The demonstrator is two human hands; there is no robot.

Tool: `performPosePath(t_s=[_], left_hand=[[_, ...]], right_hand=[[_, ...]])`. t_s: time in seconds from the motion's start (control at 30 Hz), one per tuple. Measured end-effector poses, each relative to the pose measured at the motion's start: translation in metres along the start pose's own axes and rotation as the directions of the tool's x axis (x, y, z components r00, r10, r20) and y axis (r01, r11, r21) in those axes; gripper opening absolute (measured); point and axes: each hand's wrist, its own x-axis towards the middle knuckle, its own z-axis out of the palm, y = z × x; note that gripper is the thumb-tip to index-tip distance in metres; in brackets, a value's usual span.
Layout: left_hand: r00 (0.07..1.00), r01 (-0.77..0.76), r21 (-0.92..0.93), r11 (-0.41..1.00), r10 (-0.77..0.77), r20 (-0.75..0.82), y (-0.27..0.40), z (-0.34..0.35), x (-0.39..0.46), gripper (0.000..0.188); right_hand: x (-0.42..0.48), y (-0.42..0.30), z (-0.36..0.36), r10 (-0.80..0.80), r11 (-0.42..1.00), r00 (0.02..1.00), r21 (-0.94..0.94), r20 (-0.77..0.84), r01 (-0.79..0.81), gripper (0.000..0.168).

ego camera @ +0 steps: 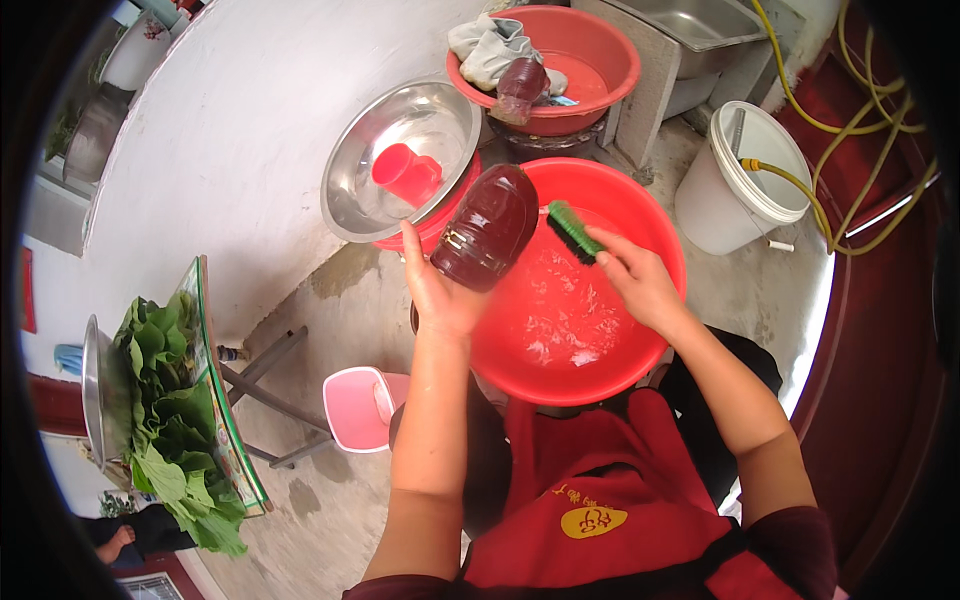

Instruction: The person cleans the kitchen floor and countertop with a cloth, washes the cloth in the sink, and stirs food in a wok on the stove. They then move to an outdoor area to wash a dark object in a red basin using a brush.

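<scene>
My left hand [442, 292] holds a wet, dark red shoe [491, 225] with a metal ornament across it. The thumb sticks out beside the shoe, while my other left fingers are hidden behind it. In my right hand [637, 277] is a green scrubbing brush [576, 229] with dark bristles, a short gap away from the shoe. Below both hands sits a red plastic basin [664, 217] of rippling water [570, 315]. The matching dark red shoe [523, 79] rests over the rim of another red basin [619, 56], beside light grey shoes [487, 52].
A steel bowl [349, 172] with a red mug [405, 172] leans by the wall. To the right stand a white bucket [705, 195] and a yellow hose [821, 217]. Leafy greens [176, 412] lie on a folding table [225, 420], near a pink bin [360, 412]. Another person's hand [116, 541] shows lower left.
</scene>
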Motion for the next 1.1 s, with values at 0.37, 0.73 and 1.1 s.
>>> performPosePath(t_s=[0.37, 0.73, 1.1], left_hand=[[0.998, 0.024, 0.239, 0.971, -0.009, -0.064, -0.011, 0.000, 0.006, 0.083], [0.987, 0.156, 0.387, 0.909, -0.123, -0.108, -0.027, -0.011, 0.007, 0.087], [0.991, 0.133, 0.223, 0.966, -0.137, 0.003, -0.019, 0.000, 0.002, 0.086]], right_hand=[[-0.002, -0.031, -0.004, -0.105, 0.967, 0.993, 0.225, -0.057, 0.115, 0.035], [0.028, 0.023, -0.008, 0.032, 0.981, 0.998, 0.191, 0.057, -0.043, 0.032], [0.000, 0.046, -0.013, 0.166, 0.899, 0.927, -0.437, 0.337, -0.002, 0.032]])
